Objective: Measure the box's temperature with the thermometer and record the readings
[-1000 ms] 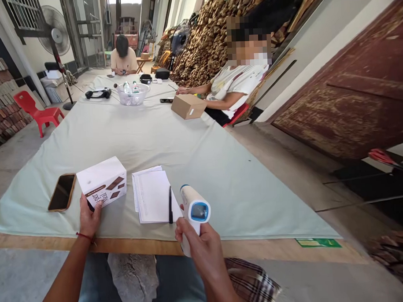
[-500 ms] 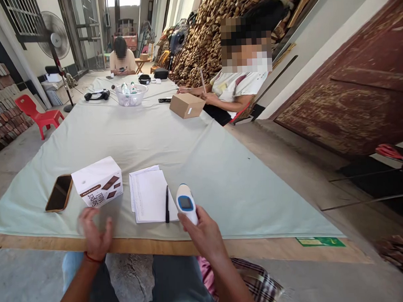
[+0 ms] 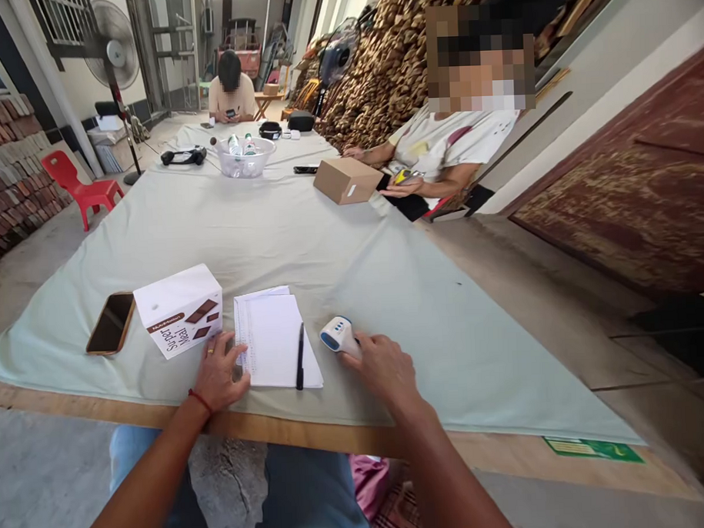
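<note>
White thermometer [image 3: 338, 335] (part-covered) sits in the curled right hand [image 3: 386, 367].

The cloth-covered table [image 3: 253, 240] is viewed closely from head height at its six-o'clock edge, downward and toward twelve o'clock.

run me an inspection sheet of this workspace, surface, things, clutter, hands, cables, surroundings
surface: pale green cloth, creased, with the wooden edge bare along the near side
job's things: handheld device, papers, white box upright
clutter: pen lying on the papers, phone, cardboard box, plastic basin holding bottles
hands: left hand spread at the papers' left edge; right hand around the device's handle
cables: nothing seen near the hands; far end too small to tell
surroundings: two seated people, red chair, standing fan, stacked wood
</note>
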A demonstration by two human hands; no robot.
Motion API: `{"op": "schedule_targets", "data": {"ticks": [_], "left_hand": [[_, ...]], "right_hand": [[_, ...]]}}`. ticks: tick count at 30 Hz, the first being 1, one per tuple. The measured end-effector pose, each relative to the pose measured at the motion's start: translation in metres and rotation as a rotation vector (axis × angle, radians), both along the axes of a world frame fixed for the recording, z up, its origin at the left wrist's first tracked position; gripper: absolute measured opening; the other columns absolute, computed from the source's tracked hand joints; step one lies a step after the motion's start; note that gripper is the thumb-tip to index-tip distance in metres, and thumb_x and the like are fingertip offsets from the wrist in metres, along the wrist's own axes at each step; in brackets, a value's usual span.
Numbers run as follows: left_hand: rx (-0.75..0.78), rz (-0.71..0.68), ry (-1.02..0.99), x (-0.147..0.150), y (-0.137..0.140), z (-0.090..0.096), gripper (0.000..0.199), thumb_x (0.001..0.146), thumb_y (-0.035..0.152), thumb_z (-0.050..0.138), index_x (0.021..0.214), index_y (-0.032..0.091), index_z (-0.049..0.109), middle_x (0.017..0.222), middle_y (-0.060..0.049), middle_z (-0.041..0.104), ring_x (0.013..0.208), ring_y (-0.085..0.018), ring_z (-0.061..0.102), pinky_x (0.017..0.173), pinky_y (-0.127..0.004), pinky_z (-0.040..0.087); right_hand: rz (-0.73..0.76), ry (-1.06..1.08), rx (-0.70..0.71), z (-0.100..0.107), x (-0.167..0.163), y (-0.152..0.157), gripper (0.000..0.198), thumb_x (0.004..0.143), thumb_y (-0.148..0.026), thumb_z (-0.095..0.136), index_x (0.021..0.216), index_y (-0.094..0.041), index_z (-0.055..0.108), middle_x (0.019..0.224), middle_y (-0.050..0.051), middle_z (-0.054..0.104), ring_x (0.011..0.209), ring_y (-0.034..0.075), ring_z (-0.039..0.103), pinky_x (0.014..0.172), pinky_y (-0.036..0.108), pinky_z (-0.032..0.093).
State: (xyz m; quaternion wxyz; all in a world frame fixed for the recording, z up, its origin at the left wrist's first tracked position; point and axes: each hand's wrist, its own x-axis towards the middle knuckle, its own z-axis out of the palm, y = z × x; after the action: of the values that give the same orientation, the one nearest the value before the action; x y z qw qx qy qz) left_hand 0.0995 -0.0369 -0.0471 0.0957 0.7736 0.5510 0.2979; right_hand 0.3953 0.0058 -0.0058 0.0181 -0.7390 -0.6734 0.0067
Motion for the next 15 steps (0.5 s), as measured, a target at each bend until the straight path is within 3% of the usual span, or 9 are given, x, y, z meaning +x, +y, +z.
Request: {"op": "schedule_targets", "data": {"ticks": [2,4,7,11,15], "left_hand": [[-0.015,0.0,0.02,0.003,-0.001,0.002,0.044,0.068,0.021,0.065,0.112,0.019,0.062,0.129,-0.014,0.05,0.127,-0.034,0.043,0.11,-0.054,0.03],[-0.021,-0.004,0.03,0.004,-0.001,0.004,0.045,0.066,0.021,0.065,0.111,0.019,0.061,0.129,-0.014,0.05,0.126,-0.034,0.043,0.11,-0.053,0.029],[-0.016,-0.02,0.015,0.004,0.0,0.005,0.048,0.065,0.022,0.066,0.112,0.021,0.061,0.129,-0.013,0.05,0.127,-0.034,0.042,0.11,-0.053,0.029],[-0.024,-0.042,0.001,0.004,0.0,0.004,0.05,0.064,0.023,0.066,0.113,0.022,0.06,0.13,-0.013,0.049,0.128,-0.034,0.041,0.111,-0.053,0.028],[-0.027,-0.043,0.006,0.006,-0.002,0.004,0.05,0.063,0.023,0.066,0.112,0.02,0.061,0.131,-0.014,0.049,0.128,-0.034,0.041,0.111,-0.053,0.028]], "right_hand": [[0.022,0.028,0.145,-0.002,-0.011,-0.003,0.029,0.087,-0.031,0.058,0.112,-0.017,0.064,0.111,0.017,0.065,0.1,0.03,0.06,0.078,0.038,0.043],[0.061,0.126,0.188,-0.007,-0.031,-0.008,0.024,0.09,-0.031,0.054,0.106,-0.019,0.066,0.102,0.013,0.068,0.093,0.027,0.063,0.075,0.034,0.044],[0.09,0.216,0.069,-0.015,-0.064,-0.011,0.023,0.089,-0.035,0.055,0.103,-0.02,0.065,0.083,0.009,0.07,0.077,0.024,0.065,0.062,0.03,0.042],[0.115,0.283,0.017,-0.019,-0.082,-0.009,0.03,0.082,-0.019,0.055,0.111,-0.019,0.064,0.086,0.01,0.07,0.077,0.023,0.064,0.062,0.029,0.041],[0.263,0.738,0.15,-0.016,-0.076,-0.017,0.039,0.082,-0.02,0.04,0.112,-0.02,0.065,0.083,0.005,0.065,0.076,0.02,0.06,0.07,0.032,0.045]]}}
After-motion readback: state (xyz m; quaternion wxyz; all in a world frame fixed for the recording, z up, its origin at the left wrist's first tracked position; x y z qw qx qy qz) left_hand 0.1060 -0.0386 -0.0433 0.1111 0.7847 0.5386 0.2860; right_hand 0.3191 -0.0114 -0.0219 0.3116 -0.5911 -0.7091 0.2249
